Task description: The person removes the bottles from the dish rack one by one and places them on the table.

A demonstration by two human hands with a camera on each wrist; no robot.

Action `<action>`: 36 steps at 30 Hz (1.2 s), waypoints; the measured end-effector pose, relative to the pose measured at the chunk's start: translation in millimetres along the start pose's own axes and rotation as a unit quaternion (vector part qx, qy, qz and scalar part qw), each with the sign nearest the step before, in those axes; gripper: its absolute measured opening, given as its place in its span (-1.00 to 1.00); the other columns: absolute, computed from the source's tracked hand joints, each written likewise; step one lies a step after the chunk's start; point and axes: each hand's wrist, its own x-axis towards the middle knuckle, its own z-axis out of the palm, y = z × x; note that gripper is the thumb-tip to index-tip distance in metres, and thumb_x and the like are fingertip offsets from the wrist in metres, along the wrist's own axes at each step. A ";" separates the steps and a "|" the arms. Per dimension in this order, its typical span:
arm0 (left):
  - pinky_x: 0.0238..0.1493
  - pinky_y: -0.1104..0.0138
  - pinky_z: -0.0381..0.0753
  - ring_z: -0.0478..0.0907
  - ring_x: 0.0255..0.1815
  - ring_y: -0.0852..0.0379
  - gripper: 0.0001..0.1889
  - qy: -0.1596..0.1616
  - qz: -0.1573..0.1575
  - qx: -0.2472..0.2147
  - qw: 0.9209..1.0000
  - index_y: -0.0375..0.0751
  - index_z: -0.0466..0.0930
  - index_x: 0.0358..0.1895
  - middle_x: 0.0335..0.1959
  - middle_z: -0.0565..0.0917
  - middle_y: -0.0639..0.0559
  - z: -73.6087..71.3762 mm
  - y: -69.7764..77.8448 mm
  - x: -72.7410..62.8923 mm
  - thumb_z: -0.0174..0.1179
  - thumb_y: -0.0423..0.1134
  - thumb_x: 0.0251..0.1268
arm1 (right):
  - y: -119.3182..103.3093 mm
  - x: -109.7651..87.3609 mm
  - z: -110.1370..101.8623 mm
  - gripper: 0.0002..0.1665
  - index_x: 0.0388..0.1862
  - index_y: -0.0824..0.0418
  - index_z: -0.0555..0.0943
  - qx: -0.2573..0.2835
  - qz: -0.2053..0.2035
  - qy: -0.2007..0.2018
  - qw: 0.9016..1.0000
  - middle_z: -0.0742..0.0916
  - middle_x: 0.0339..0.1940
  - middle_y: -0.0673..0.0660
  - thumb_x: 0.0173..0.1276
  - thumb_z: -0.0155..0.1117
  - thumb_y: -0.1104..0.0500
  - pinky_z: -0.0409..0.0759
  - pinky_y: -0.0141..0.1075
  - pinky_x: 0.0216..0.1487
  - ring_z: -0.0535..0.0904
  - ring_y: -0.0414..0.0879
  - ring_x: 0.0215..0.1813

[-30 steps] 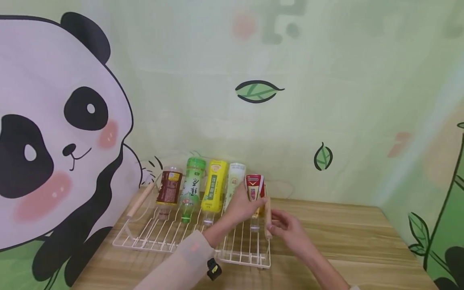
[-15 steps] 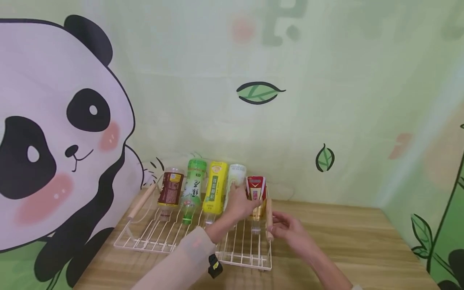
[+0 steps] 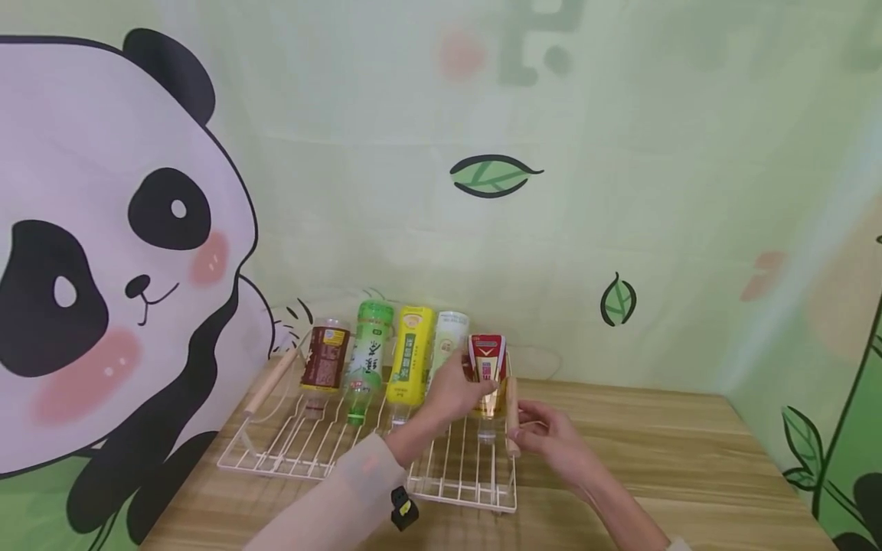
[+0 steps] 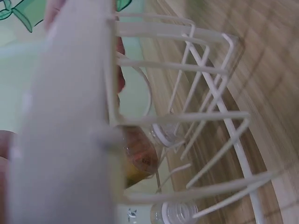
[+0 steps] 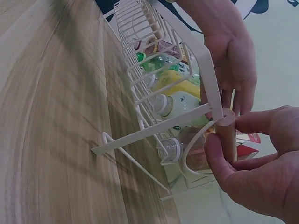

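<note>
A white wire rack (image 3: 303,467) with wooden end handles holds a row of drink bottles lying tilted, caps toward the front. My left hand (image 3: 451,390) is at the right end of the row. Its thumb lies across the front of the red-and-gold labelled bottle (image 3: 488,356); its fingers reach along that bottle's left side, their tips hidden. Beside it is a white-labelled bottle (image 3: 452,329), partly covered by the hand. My right hand (image 3: 554,440) pinches the right wooden handle (image 5: 226,137) between thumb and fingers. The left wrist view mostly shows the rack's near bar (image 4: 70,121).
Further left in the rack lie a yellow bottle (image 3: 411,352), a green-capped bottle (image 3: 370,356) and a dark-red labelled bottle (image 3: 327,356). The rack stands on a wood-grain table (image 3: 641,436), against a panda-printed backdrop (image 3: 386,153).
An index finger of my left hand lifted over the white-labelled bottle half a second ago; now the fingers are back beside the red-and-gold bottle. My right hand stays at the handle.
</note>
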 end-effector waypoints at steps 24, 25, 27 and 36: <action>0.43 -0.07 0.49 0.50 0.38 -0.23 -0.33 -0.031 -0.072 -0.087 0.993 -0.36 0.33 0.42 0.39 0.52 -0.33 -14.8 11.0 5.8 0.44 -0.24 0.37 | -0.1 -6.6 2.4 -0.25 0.56 0.60 0.20 -0.001 -0.003 0.014 1.000 0.50 0.30 0.56 0.51 0.23 0.38 0.72 -0.24 0.12 0.66 0.24 0.18; 0.42 -0.07 0.50 0.51 0.37 -0.24 -0.33 -0.035 -0.069 -0.080 0.994 -0.36 0.33 0.43 0.39 0.52 -0.34 -15.7 11.1 6.2 0.44 -0.23 0.38 | -0.1 -6.5 2.1 -0.25 0.56 0.61 0.20 -0.001 -0.004 0.015 1.000 0.50 0.29 0.56 0.50 0.23 0.39 0.73 -0.24 0.12 0.67 0.24 0.17; 0.38 -0.05 0.55 0.54 0.34 -0.24 -0.32 -0.045 -0.056 -0.051 0.996 -0.38 0.33 0.43 0.36 0.55 -0.35 -18.2 10.2 7.7 0.44 -0.20 0.39 | -0.1 -6.7 2.5 -0.25 0.55 0.62 0.20 0.000 -0.006 0.012 1.000 0.50 0.29 0.57 0.51 0.23 0.39 0.73 -0.25 0.11 0.68 0.20 0.14; 0.24 -0.04 0.66 0.61 0.24 -0.20 -0.16 -0.118 0.035 0.072 0.990 -0.38 0.18 0.58 0.28 0.60 -0.33 -29.2 17.2 16.0 0.45 -0.17 0.39 | 1.1 -6.2 2.7 -0.25 0.55 0.61 0.21 0.001 -0.006 0.009 1.000 0.51 0.28 0.54 0.51 0.24 0.37 0.73 -0.26 0.11 0.68 0.11 0.11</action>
